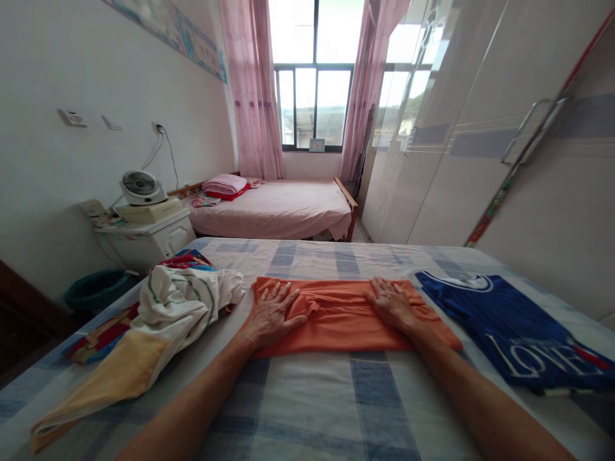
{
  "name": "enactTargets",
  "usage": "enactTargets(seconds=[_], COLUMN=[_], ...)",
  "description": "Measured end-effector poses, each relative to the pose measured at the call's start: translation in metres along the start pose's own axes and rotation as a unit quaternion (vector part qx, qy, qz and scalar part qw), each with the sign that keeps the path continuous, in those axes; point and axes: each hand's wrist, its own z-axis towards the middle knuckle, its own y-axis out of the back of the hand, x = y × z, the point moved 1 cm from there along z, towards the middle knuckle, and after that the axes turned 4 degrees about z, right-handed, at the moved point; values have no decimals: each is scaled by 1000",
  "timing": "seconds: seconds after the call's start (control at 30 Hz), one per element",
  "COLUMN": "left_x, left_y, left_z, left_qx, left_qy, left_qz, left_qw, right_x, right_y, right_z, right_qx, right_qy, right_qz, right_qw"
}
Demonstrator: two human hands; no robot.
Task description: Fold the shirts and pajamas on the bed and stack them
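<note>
An orange garment (pixel 336 320), folded into a long rectangle, lies across the bed in front of me; its exact kind I cannot make out. My left hand (pixel 275 314) rests flat on its left part, fingers spread beside a small bunched fold. On the right part, my right hand (pixel 391 304) presses down with its fingers stretched out. To the right lies a folded navy blue shirt (pixel 509 326) with white "LOVE" lettering. Left of the orange cloth, a crumpled white and tan garment (pixel 177 307) is heaped over some red and blue patterned fabric (pixel 103 336).
The bed has a blue and white checked sheet (pixel 317 397). Beyond it stands a smaller bed with a pink sheet (pixel 283 205). A white nightstand (pixel 144 237) with a fan (pixel 141 186) and a dark green bin (pixel 98 288) are at left. White wardrobes (pixel 446 128) line the right.
</note>
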Motion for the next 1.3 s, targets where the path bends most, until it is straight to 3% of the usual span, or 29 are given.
enactTargets(seconds=[0.1,0.2,0.37,0.53,0.7,0.9,0.97,1.0,1.1,1.13,1.17,1.3], left_x=[3,4,16,39,45,38,35,33,28,27,26,20], left_y=[0,4,12,30,46,42,40,40,38,37,37,34], left_z=[-3,-1,-9,-34,-41,-34,-35,-35,-37,-37,-36,-30], left_qx=[13,15,-46,-97,-35,5,31,50,98,102,100,95], left_qy=[-3,-7,-2,170,306,318,322,329,351,357,359,333], left_qz=[-5,-14,-22,-18,-162,-293,-371,-430,-603,-632,-638,-620], left_qw=[1000,1000,999,980,938,902,871,839,709,681,674,704], right_x=[-59,-82,-83,-85,-87,-85,-84,-83,-80,-79,-79,-77], right_y=[0,2,-1,-3,-1,0,1,2,4,5,5,8], right_z=[-7,-14,-18,-17,-16,-17,-18,-18,-19,-19,-19,-19], right_qx=[-27,-55,-101,-116,-123,-122,-122,-122,-120,-119,-119,-115], right_qy=[-52,-64,-61,-52,-44,-51,-56,-57,-63,-65,-66,-67], right_qz=[-11,-13,-3,20,44,54,55,56,60,62,64,69], right_qw=[998,996,993,992,990,990,989,989,989,989,989,989])
